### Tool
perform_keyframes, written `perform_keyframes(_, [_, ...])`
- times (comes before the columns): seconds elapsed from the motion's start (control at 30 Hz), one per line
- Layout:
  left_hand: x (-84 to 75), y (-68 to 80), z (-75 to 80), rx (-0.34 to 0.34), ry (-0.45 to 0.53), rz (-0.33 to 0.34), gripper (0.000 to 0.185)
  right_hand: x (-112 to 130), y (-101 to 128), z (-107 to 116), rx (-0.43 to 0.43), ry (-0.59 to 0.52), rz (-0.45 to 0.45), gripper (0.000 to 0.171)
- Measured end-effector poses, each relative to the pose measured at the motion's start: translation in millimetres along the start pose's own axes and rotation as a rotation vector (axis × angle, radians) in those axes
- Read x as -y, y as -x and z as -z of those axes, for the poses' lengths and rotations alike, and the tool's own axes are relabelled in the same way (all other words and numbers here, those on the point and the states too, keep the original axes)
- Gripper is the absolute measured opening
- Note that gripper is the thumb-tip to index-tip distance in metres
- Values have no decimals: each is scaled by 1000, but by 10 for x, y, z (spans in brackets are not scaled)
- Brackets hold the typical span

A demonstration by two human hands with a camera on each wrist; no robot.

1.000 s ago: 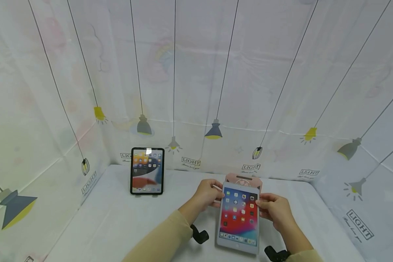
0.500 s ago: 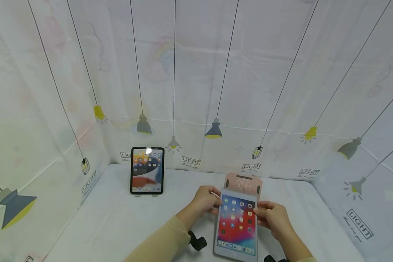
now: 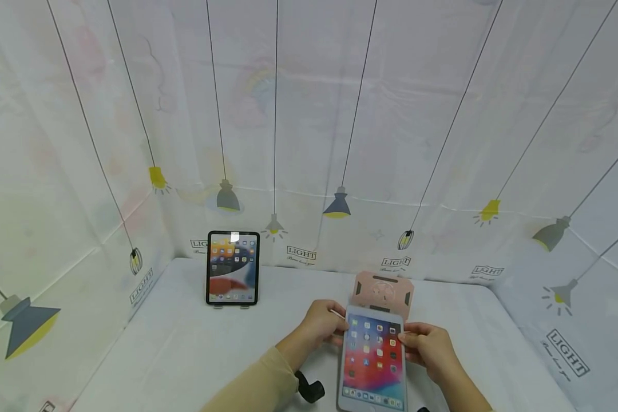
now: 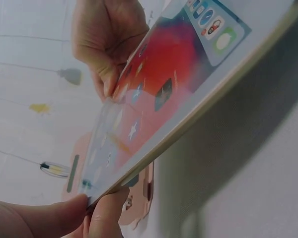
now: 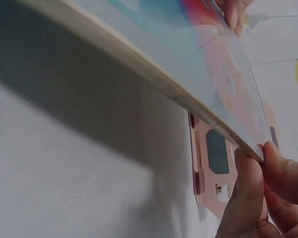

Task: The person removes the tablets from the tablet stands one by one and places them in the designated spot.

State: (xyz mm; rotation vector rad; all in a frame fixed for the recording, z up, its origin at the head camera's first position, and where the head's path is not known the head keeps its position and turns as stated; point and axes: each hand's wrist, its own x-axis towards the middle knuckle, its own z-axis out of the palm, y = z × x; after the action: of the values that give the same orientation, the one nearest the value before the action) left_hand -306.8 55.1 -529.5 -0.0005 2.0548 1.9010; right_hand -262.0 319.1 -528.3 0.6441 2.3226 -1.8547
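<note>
White tablet [image 3: 373, 359] held up off the table [image 3: 185, 355], screen lit and facing up toward the head camera. Long side runs away from the person, top edge pointing at the back wall, bottom edge nearest the body. Tilted a little, far end higher. Pinched at the left edge near the top by the left hand [image 3: 323, 324], thumb on the screen side, fingers [image 4: 107, 215] under. Pinched the same way at the right edge by the right hand [image 3: 426, 348]. Just behind the top edge, a pink stand [image 3: 383, 290] on the table, apart from the tablet. Compared with a second ago, pulled closer to the body, more of the pink stand showing. Far left, a black tablet [image 3: 233, 268] standing upright by the wall.
</note>
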Motion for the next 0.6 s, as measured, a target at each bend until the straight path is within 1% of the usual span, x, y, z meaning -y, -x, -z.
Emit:
perform_keyframes(0.23, [54,43,-32,-3,-11,14,18,-52,24,9,-6,3,-16,43])
perform_keyframes(0.6, [168,106,-69,1,10,4,20,-121,60,11,-4,35,-30,41])
